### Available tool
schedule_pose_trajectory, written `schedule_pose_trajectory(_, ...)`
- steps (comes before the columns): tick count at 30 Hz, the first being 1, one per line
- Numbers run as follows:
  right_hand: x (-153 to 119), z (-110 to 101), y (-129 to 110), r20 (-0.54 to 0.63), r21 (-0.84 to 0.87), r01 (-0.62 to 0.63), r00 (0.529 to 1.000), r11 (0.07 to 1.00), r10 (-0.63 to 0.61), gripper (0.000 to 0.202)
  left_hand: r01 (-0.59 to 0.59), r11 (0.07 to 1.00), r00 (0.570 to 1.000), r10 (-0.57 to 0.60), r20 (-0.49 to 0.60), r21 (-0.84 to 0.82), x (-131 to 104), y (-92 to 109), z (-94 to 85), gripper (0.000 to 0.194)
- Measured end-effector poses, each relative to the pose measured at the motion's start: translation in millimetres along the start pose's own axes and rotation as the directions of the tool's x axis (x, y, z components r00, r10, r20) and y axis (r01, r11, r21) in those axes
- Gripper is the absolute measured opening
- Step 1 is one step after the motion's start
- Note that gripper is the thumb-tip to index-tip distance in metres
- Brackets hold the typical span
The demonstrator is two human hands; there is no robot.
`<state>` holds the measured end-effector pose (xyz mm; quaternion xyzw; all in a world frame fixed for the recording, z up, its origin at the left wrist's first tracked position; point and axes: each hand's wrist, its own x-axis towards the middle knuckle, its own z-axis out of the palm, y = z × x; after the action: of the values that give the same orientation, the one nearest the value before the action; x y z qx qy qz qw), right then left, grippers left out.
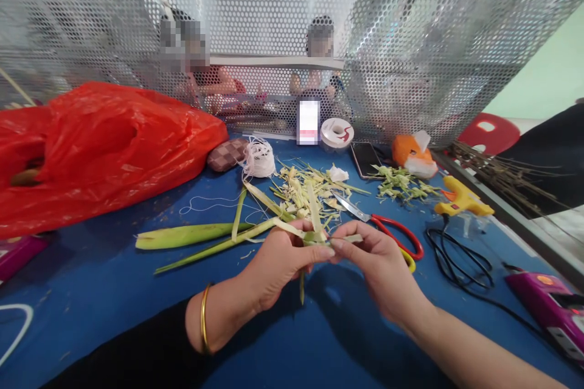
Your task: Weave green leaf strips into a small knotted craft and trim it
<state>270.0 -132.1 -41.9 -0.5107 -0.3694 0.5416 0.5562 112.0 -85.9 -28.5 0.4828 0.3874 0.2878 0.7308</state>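
Pale green leaf strips (314, 209) are folded over one another between my two hands, just above the blue table. My left hand (280, 258) pinches the folded part between thumb and fingers. A long strip trails from it toward the left. My right hand (376, 255) pinches a short strip end on the right side of the fold. One narrow tip points down below the hands. Red- and yellow-handled scissors (396, 232) lie open behind my right hand. Long green leaves (187, 236) rest on the table to the left.
Leaf scraps (301, 188) lie behind my hands, near a ball of white string (259, 158). A red plastic bag (114, 146) fills the left. A yellow glue gun (465, 197), black cord and purple power strip (547, 310) are at right. Perforated metal mesh (264, 12) stands behind.
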Motion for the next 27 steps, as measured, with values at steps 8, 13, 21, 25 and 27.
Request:
schedule_pose_trajectory(8,5.0,-8.9,-4.4,-0.078,-0.252,0.168,0.978,0.953,-0.193,0.019,0.016,1.000,0.980,-0.012,-0.197,0.022,2.3,0.1,2.4,0.020)
schedule_pose_trajectory(13,8.4,-11.4,-2.1,0.017,-0.447,0.261,0.959,0.856,-0.283,0.013,-0.018,0.999,0.990,0.023,-0.141,0.042,4.1,-2.5,1.5,0.009)
schedule_pose_trajectory(21,4.3,-19.7,-4.2,0.199,-0.625,0.359,0.932,0.693,-0.303,0.019,0.041,0.999,0.993,-0.041,-0.114,-0.003,3.1,0.4,2.0,0.020)
schedule_pose_trajectory(25,4.9,-22.0,-7.6,0.205,-0.664,0.366,0.928,0.652,-0.312,0.020,0.017,0.999,0.991,-0.022,-0.129,-0.041,5.2,-2.5,1.3,0.015)
schedule_pose_trajectory(27,7.5,-21.4,-9.2,0.209,-0.639,0.326,0.945,0.697,-0.251,0.022,0.030,0.999,0.995,-0.034,-0.093,-0.044,6.0,-4.1,0.9,0.011)
